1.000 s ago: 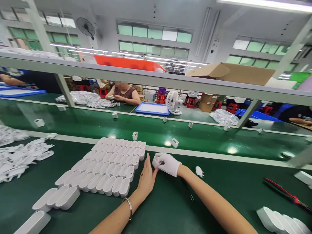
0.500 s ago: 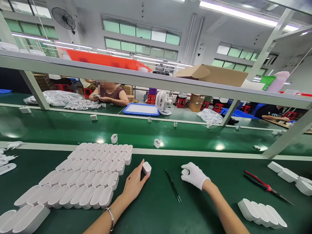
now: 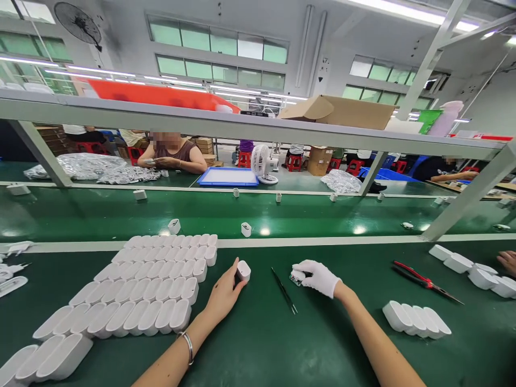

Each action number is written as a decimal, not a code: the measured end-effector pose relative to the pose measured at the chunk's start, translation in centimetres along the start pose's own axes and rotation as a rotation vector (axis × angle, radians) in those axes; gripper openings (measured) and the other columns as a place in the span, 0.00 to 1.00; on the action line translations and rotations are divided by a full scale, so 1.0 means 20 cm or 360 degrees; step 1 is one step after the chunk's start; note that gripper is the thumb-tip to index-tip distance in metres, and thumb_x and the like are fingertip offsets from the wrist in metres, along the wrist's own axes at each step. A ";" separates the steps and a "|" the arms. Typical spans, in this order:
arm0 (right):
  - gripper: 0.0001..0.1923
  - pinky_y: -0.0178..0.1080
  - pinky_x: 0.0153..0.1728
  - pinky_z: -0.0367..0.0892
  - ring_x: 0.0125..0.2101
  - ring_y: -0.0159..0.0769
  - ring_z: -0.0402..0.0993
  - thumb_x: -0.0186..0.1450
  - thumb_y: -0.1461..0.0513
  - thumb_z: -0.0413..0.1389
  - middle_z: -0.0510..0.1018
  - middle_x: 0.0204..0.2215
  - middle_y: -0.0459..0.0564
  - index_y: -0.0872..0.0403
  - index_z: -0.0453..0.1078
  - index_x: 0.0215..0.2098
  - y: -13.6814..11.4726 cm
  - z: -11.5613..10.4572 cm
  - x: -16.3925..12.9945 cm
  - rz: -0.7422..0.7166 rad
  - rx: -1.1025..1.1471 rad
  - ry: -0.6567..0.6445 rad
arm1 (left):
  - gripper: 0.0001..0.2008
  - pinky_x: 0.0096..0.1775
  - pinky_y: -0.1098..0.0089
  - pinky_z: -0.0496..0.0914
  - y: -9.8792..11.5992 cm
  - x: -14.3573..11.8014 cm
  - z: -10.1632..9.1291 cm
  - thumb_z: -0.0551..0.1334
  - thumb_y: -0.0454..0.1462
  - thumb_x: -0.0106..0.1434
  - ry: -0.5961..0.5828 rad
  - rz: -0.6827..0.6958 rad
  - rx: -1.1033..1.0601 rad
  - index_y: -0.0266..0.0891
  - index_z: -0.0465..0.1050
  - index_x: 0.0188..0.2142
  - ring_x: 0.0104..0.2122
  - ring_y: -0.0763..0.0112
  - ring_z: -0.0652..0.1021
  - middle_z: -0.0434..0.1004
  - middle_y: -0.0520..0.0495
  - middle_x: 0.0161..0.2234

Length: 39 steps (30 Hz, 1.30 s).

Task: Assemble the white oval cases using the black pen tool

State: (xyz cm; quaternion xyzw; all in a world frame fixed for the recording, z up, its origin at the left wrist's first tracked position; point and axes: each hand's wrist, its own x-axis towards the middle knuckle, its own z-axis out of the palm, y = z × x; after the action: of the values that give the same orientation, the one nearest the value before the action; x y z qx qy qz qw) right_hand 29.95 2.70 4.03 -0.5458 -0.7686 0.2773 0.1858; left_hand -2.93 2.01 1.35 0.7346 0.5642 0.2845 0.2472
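My left hand (image 3: 223, 293) is bare, with a bracelet on the wrist, and pinches a small white plastic shell (image 3: 243, 270) upright on the green bench. My right hand (image 3: 318, 277) wears a white glove and closes on a small circuit board part (image 3: 297, 278) lying on the bench. Black tweezers (image 3: 284, 291) lie between the two hands. To the left of my left hand, rows of white shells (image 3: 153, 282) are packed side by side.
A short row of white shells (image 3: 417, 320) and red-handled pliers (image 3: 423, 281) lie to the right. The green conveyor (image 3: 282, 215) carries single shells (image 3: 245, 229). Another person's fingers (image 3: 508, 262) reach in at the right edge. A seated person works beyond the belt, near a blue tray (image 3: 228, 177).
My hands have parted. The left kept the white shell and set it upright on the bench; the gloved right moved right and came down on the small board. The view swung right.
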 end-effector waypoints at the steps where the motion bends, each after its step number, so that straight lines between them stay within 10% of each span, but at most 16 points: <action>1: 0.25 0.41 0.49 0.65 0.45 0.40 0.72 0.49 0.67 0.57 0.76 0.44 0.49 0.50 0.74 0.47 -0.01 0.03 0.01 0.0028 -0.0012 0.0073 | 0.32 0.39 0.65 0.67 0.00 0.00 0.00 0.53 0.42 0.62 -0.0021 0.0021 -0.0015 0.37 0.48 0.64 0.34 0.64 0.72 0.71 0.46 0.37; 9: 0.10 0.40 0.38 0.70 0.33 0.37 0.75 0.53 0.64 0.56 0.79 0.30 0.48 0.51 0.75 0.33 -0.25 0.17 0.04 -0.0065 -0.0112 0.0436 | 0.30 0.36 0.67 0.68 0.08 -0.06 0.00 0.60 0.41 0.59 -0.0253 0.0271 -0.0116 0.44 0.57 0.61 0.31 0.68 0.70 0.72 0.49 0.39; 14: 0.16 0.39 0.37 0.73 0.31 0.34 0.76 0.53 0.63 0.58 0.79 0.35 0.49 0.53 0.70 0.41 -0.40 0.21 0.00 -0.0214 0.0382 0.0711 | 0.32 0.42 0.66 0.68 0.14 -0.09 -0.02 0.60 0.33 0.52 -0.0266 0.0419 -0.0178 0.44 0.60 0.58 0.38 0.65 0.72 0.71 0.47 0.44; 23: 0.10 0.40 0.43 0.69 0.39 0.36 0.75 0.59 0.65 0.56 0.79 0.38 0.50 0.49 0.73 0.40 -0.49 0.36 -0.02 -0.0867 0.0140 0.0620 | 0.30 0.44 0.68 0.69 0.18 -0.09 -0.03 0.58 0.27 0.47 -0.0295 0.0557 -0.0269 0.44 0.65 0.52 0.40 0.66 0.72 0.70 0.49 0.44; 35: 0.14 0.37 0.33 0.66 0.32 0.35 0.69 0.60 0.69 0.49 0.74 0.32 0.49 0.50 0.72 0.39 -0.57 0.31 -0.02 -0.0981 -0.0396 0.0369 | 0.29 0.44 0.68 0.69 0.17 -0.10 -0.03 0.58 0.28 0.49 -0.0304 0.0525 -0.0250 0.45 0.64 0.53 0.44 0.64 0.72 0.69 0.47 0.48; 39: 0.17 0.45 0.44 0.67 0.41 0.40 0.71 0.60 0.66 0.53 0.75 0.43 0.52 0.48 0.70 0.47 -0.57 0.31 -0.05 -0.0695 0.0129 0.0319 | 0.28 0.40 0.69 0.70 0.16 -0.10 -0.02 0.59 0.29 0.49 -0.0262 0.0499 -0.0263 0.44 0.65 0.52 0.39 0.66 0.73 0.70 0.48 0.45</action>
State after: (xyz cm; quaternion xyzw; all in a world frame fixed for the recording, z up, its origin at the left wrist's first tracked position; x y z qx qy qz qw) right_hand 18.13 -2.49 6.38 -0.3836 -0.8343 0.2058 0.3384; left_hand -1.34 -0.68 3.56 0.8115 0.3955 0.3037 0.3047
